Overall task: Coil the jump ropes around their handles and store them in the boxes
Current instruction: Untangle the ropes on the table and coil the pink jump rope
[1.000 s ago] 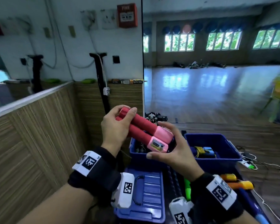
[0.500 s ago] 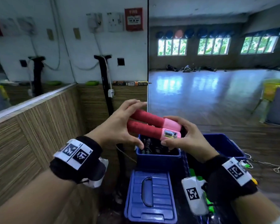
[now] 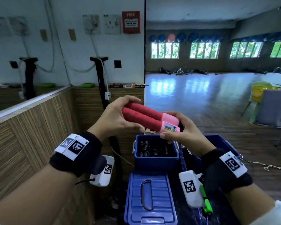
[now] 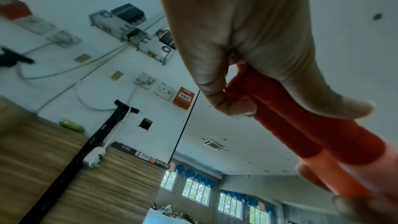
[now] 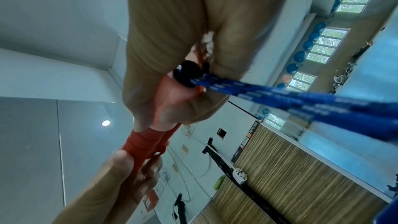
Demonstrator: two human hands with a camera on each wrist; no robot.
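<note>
Two red foam jump-rope handles (image 3: pixel 144 116) with pink ends lie side by side, held level above an open blue box (image 3: pixel 156 159). My left hand (image 3: pixel 120 117) grips their red ends, thumb underneath. My right hand (image 3: pixel 177 132) grips the pink ends, one of which carries a small display. In the right wrist view the blue rope (image 5: pixel 290 101) leaves the black caps at the pink ends and runs off to the right. The left wrist view shows the handles (image 4: pixel 301 129) pinched between thumb and fingers. The box holds dark rope handles (image 3: pixel 146 148).
A blue lid (image 3: pixel 150 200) with a handle lies in front of the box. A second blue box (image 3: pixel 221 143) stands to the right, behind my right wrist. Green handles (image 3: pixel 207 203) lie below that wrist. Wood-panelled wall on the left; a black stand (image 3: pixel 102 82) behind.
Both hands have kept their hold on the handles and swung them from a steep tilt to nearly level. The view has shifted, bringing the left box and lid to the centre.
</note>
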